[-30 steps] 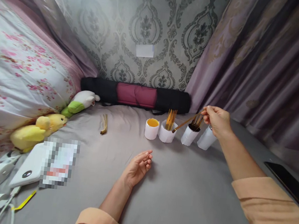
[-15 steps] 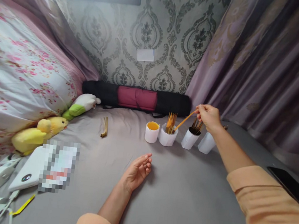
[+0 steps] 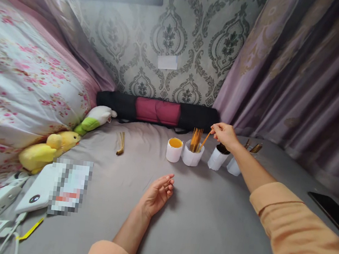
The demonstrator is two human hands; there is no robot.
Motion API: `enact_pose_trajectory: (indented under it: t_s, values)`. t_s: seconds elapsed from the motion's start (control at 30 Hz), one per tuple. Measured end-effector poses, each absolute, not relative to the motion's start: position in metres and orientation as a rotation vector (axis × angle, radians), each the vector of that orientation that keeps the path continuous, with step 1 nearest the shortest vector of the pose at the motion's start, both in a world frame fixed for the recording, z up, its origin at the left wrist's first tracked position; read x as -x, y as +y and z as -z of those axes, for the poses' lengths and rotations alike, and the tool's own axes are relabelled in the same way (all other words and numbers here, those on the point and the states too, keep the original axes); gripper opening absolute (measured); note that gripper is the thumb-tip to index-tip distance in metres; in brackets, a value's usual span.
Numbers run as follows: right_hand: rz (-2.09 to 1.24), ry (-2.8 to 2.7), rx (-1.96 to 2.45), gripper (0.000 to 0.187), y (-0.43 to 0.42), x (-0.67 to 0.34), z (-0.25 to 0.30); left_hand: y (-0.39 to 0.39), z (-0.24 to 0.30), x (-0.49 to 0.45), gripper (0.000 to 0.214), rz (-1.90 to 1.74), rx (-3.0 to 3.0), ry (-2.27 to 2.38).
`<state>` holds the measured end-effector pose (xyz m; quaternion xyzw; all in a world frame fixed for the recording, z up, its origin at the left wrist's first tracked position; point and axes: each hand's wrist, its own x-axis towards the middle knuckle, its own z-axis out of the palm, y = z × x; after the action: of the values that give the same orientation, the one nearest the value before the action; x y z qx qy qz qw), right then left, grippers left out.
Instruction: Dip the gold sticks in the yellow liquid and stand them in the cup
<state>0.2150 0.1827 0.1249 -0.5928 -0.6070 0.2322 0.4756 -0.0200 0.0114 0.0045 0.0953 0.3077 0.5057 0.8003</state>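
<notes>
Your right hand is stretched out ahead of you above a row of four white cups. Its thumb and fingertips are pinched shut on the top end of a thin orange stick. The stick slants down and to the left from that hand, and its lower end sits inside the stick cup, among other orange sticks standing there. Just below the same hand stands the dark-filled cup. To the hand's right, partly behind your forearm, is the end cup, with a few brownish sticks poking up past it. Left of the stick cup, just beside it, is the yellow-topped cup.

Your left hand lies on the grey bed sheet, half open with the fingers loosely curled, holding nothing. The cups stand beyond it, well apart from it. Beyond it and off to its left, a small bundle of sticks lies flat on the sheet. Past the cups, a rolled black and maroon bag lies along the wall. Far to the left hand's left are a yellow plush toy, a green and white plush toy and a white power bank. To the right of your right forearm lies a dark phone.
</notes>
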Motion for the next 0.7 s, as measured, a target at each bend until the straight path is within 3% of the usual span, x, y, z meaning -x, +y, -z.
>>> enact_pose_trajectory:
  t_s: [0.7]
  values:
    - [-0.585, -1.617, 1.46, 0.014, 0.195, -0.209, -0.101, 0.013, 0.0, 0.021, 0.023, -1.081, -0.243, 0.645]
